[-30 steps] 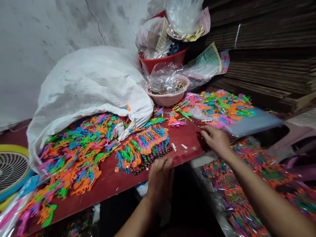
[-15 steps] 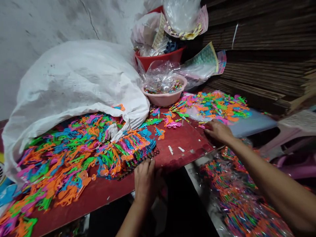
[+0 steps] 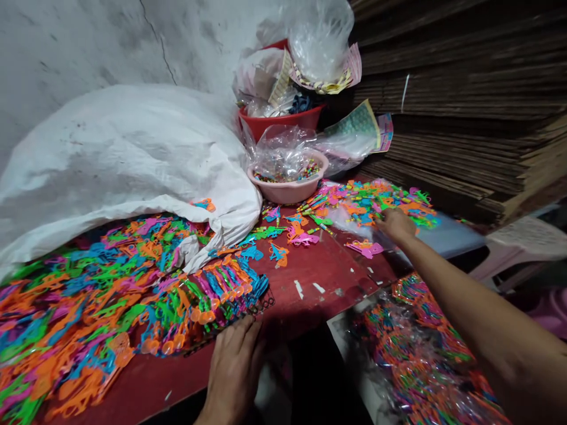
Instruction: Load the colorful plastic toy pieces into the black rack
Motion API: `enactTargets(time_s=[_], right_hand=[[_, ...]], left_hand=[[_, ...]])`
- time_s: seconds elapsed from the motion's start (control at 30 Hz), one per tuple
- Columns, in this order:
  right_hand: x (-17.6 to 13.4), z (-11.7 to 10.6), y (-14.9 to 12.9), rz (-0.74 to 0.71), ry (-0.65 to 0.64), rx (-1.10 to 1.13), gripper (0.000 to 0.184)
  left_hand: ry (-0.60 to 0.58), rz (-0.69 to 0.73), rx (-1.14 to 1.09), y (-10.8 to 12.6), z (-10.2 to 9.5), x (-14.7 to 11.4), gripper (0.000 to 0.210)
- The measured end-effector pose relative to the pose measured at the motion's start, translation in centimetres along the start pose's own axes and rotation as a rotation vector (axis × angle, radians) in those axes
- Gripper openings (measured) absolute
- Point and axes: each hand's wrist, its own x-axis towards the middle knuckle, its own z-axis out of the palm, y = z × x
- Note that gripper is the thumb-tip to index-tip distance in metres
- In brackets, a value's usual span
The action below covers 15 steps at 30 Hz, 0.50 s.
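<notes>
Red board [image 3: 319, 260] carries heaps of bright plastic toys. My left hand [image 3: 234, 366] lies flat, unclenched, steadying the lined-up row [image 3: 212, 295]; my right hand [image 3: 394, 224] reaches into the far pile [image 3: 376, 200], grip hidden.

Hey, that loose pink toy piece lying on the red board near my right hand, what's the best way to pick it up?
Pinch the pink piece by its long edges, probably from straight above with the right hand. It lies flat and alone on the red board, so nothing crowds its sides.
</notes>
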Motion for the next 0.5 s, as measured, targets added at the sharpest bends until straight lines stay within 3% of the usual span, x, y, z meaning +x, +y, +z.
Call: enactTargets(time_s=[0.13,0.27,0.4,0.5], right_hand=[[0.1,0.8,0.1,0.005,0.010,0.019,0.031],[-0.2,-0.3,0.4,-0.061,0.071,0.038,0.028],[-1.5,-2.3,-0.5,-0.126,0.207,0.078,0.025],[-4.5,-3.3,-2.8,-0.302,0.267,0.251,0.023]], left_hand=[[-0.041,0.049,-0.058,-1.3,-1.8,-1.9,0.034],[-0.036,0.018,-0.149,-2.5,-3.8,-3.6,0.036],[0.023,-0.142,-0.191,-2.1,-5.0,-4.1,0.022],[0.114,-0.316,-0.209,-0.9,-4.8,-4.1,0.011]])
